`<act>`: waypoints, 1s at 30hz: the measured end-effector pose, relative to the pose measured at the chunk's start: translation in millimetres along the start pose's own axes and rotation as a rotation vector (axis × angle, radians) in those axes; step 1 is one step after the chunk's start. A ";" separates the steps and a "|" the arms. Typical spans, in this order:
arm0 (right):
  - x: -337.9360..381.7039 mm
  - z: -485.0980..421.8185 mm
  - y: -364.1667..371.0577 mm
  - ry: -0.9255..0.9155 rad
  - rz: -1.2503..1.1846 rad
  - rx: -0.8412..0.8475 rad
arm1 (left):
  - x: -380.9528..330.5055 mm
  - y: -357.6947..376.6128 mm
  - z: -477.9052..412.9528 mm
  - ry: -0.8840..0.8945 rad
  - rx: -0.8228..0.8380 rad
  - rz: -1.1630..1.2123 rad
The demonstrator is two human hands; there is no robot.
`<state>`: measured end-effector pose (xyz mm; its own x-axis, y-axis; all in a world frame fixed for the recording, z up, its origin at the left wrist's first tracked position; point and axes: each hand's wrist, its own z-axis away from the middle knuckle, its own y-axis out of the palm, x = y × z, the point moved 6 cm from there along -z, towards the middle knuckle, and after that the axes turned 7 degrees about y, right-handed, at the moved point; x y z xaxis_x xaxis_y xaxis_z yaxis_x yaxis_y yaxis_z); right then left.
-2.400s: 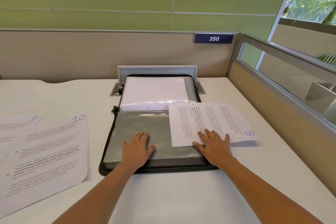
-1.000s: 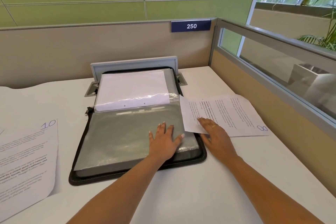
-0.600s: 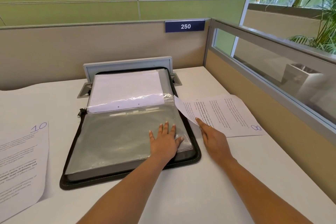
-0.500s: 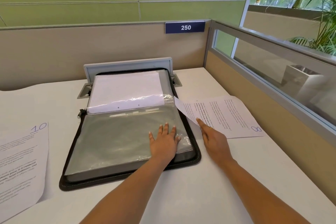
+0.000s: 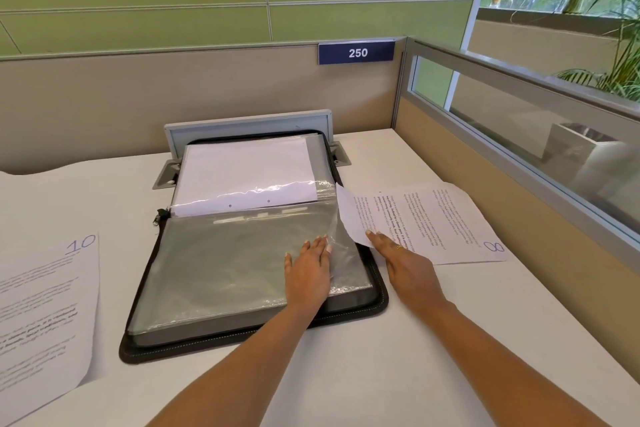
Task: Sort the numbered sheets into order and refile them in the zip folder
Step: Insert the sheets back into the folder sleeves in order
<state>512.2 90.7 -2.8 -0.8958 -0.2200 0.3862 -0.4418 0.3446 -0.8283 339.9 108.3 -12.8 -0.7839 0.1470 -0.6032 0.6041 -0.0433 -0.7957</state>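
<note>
Item: sheet 8 (image 5: pixel 422 222), on the counter (image 5: pixel 346 374) beside the zip folder (image 5: pixel 242 340). Left hand (image 5: pixel 306 276) flat, grip apart, pinning the sleeve (image 5: pixel 225 260); right hand (image 5: pixel 408 269) open on the paper. Lift the sleeve's mouth, feed the corner squarely.

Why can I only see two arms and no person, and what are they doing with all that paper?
The camera sits on the person's head and looks down, so only their arms show. On the white desk lies an open zip folder with clear plastic sleeves. The left hand presses flat on a sleeve. The right hand rests on the near corner of a printed sheet marked 8, beside the folder. Another sheet marked 10 waits on the left.
</note>
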 end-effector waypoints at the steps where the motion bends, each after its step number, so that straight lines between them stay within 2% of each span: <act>1: 0.8 -2.0 1.6 -0.013 0.034 0.035 | -1.0 -1.0 0.1 0.003 0.001 -0.007; 3: 6.4 -7.4 5.9 -0.080 0.160 0.068 | -3.9 -2.5 0.1 0.015 0.007 -0.038; 8: 26.9 -23.4 16.0 -0.162 0.205 0.378 | -11.1 -5.6 -2.7 0.068 0.035 -0.182; 12: 33.3 -30.4 13.1 -0.174 0.111 0.570 | -19.8 -12.0 -2.3 0.127 0.024 -0.216; 15: 27.9 -31.6 12.7 -0.095 0.016 0.671 | -22.6 -23.4 -6.7 0.071 -0.018 -0.193; 17: 27.6 -32.2 12.3 -0.053 -0.052 0.718 | -23.9 -29.6 -12.0 0.027 -0.017 -0.320; 22: 22.5 -40.3 13.0 0.059 -0.201 0.684 | -35.5 -30.4 -30.1 -0.086 0.100 -0.344; 26: 23.7 -47.9 14.1 0.078 -0.285 0.595 | -46.9 -27.3 -42.3 -0.088 0.144 -0.348; 30: 27.1 -58.0 19.5 0.059 -0.294 0.582 | -46.6 -25.7 -48.6 -0.058 0.149 -0.305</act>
<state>476.4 144.4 15.0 -0.7500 -0.1734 0.6383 -0.5850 -0.2763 -0.7625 367.8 150.6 38.4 -0.9349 0.1190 -0.3345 0.3160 -0.1506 -0.9367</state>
